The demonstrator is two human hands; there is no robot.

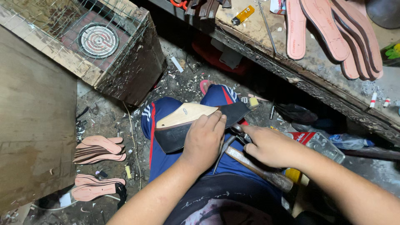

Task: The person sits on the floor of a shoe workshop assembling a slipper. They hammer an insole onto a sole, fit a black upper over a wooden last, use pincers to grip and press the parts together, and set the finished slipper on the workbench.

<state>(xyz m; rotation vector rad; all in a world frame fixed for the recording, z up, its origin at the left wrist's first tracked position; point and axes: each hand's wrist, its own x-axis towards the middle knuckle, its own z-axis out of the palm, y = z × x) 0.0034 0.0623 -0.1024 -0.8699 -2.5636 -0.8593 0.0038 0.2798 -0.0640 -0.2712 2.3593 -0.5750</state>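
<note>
Left hand (204, 139) clamps shoe (200, 123) on lap, fingers curled over sole edge. Right hand (268, 146) closed on pliers (233, 137), jaws just beside left fingertips. Hammer (258, 166) lies under right wrist. Risk: pliers slip, pinch fingers; shoe rolls off knee.

Pink insoles (333, 33) on workbench (316, 66), more on floor (99, 150), yellow lighter (242, 15), wire-covered heater box (98, 41).

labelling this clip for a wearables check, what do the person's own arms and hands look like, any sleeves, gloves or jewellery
Both forearms are bare with no sleeves in view. The left hand and the right hand wear no gloves, and no rings, watch or bracelet show on the wrists or fingers. The fingernails look short.
</note>
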